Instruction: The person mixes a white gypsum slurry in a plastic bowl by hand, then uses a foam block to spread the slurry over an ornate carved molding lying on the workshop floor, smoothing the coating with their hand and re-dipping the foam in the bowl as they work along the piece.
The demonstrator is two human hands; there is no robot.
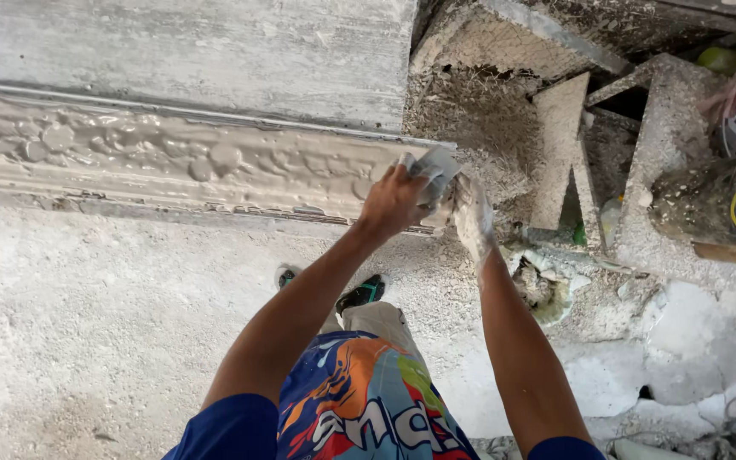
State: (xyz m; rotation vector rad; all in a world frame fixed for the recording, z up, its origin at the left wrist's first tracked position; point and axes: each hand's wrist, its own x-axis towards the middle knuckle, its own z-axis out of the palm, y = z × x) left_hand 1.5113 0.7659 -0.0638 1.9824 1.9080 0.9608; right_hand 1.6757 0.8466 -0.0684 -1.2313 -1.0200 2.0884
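Plaster-crusted floor below; I'm smoothing wet plaster in the long cornice mould (172, 166), at its end. Left hand (395, 200) is clenched around a flat scraper (433, 170); right hand (473, 217), plaster-caked, fingers loosely curled and empty, steadies the mould's end. Next I judge a level drag along.

Person is wearing dark blue short sleeves (230, 423), a multicoloured printed shirt front (359, 400), and dark sandals with green trim (361, 293); right hand (473, 217) is showing plaster coating.

Bright, even daylight fills the frame, with only soft, faint shadows. Pale plaster at upper left looks washed out. Focus is sharp mid-frame; straight lines bend slightly toward the edges.
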